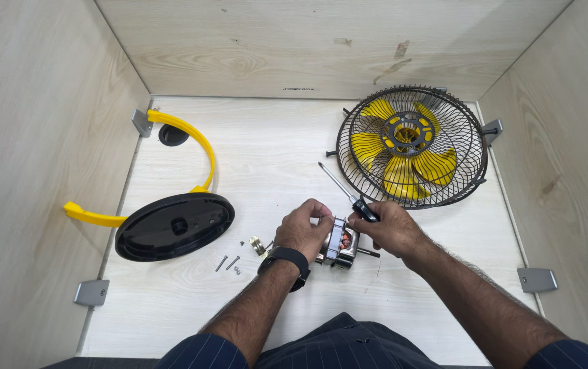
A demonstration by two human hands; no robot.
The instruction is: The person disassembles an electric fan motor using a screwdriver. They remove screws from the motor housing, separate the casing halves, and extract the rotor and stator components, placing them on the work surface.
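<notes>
A small electric motor (340,244), silvery metal with copper windings showing in its middle, sits just below the centre of the frame, its thin shaft pointing right. A screwdriver (346,190) with a slim metal shank and black handle lies slanted above it, tip toward the upper left.

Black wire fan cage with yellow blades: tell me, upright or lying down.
Lying down: the black wire fan cage with yellow blades rests flat on the pale wooden table.

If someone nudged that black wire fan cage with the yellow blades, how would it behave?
The fan cage probably feels light for its size, being mostly open wire. It leans against the back wall, so a nudge might tip or roll it on its round rim. The thin wires likely flex slightly.
</notes>
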